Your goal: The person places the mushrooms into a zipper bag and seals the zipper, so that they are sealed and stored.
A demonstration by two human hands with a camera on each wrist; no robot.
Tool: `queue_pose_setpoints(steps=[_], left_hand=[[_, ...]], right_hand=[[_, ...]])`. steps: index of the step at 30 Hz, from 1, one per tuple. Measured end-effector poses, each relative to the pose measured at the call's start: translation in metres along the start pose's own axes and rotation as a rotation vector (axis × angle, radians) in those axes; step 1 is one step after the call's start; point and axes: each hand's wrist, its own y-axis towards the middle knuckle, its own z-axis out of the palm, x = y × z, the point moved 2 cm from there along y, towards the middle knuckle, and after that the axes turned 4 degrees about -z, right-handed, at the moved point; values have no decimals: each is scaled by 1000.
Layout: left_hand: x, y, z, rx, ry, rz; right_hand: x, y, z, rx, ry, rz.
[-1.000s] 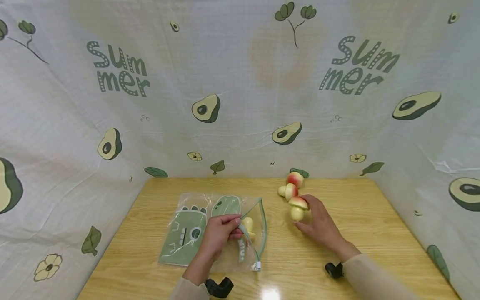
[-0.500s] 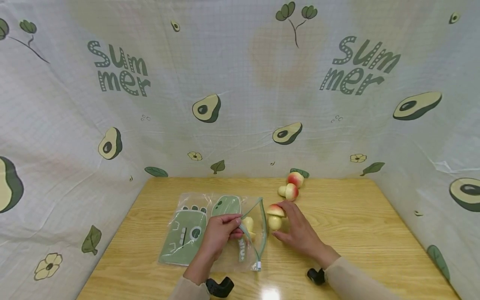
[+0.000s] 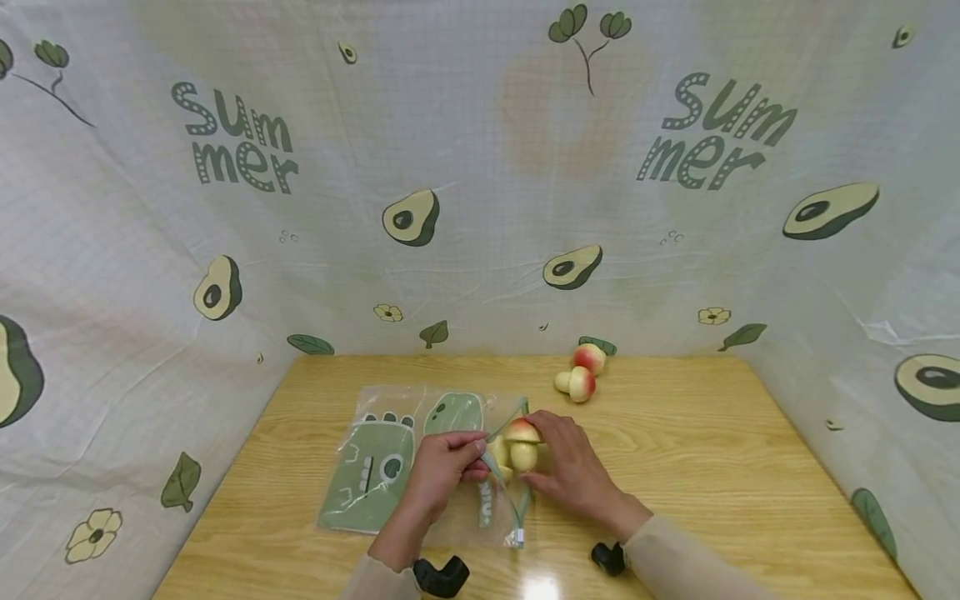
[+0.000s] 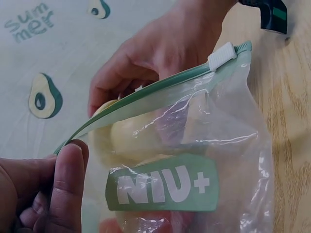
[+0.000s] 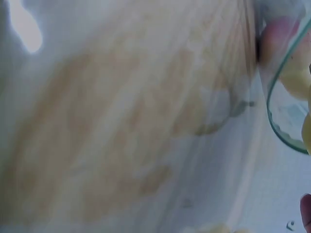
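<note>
A clear zip bag (image 3: 468, 521) with green cartoon prints lies on the table, its green-edged mouth facing right. My left hand (image 3: 438, 471) pinches the upper edge of that mouth between thumb and fingers. At the opening, my right hand (image 3: 576, 468) holds a toy mushroom (image 3: 523, 455) with a red-and-yellow cap and pale yellow stem. Another toy mushroom (image 3: 498, 450) is inside the bag, partly hidden behind the held one. The left wrist view shows the white zip slider (image 4: 222, 57) at one end of the opening. The right hand is mostly out of its own wrist view.
Two more toy mushrooms, one with a round red cap (image 3: 589, 359) and one lying sideways (image 3: 576, 384), are near the table's back edge. A patterned cloth (image 3: 480, 208) surrounds the wooden table (image 3: 675, 442) at the back and sides.
My right hand has carried the toy mushroom leftward from beside the other mushrooms to the bag's mouth. The left hand keeps its pinch on the bag's edge.
</note>
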Motion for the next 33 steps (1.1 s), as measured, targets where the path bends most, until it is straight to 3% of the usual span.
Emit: queue_pose_setpoints(steps=[7,14,33], left_hand=[[-1,-1,2,30,-21,3],[1,0,1,51,-27,-3],[0,0,1,30,-8,3]], right_hand=[[8,2,9,41,-10,51],[14,6,13,89,51,119],[17,3,18,246,151,231]])
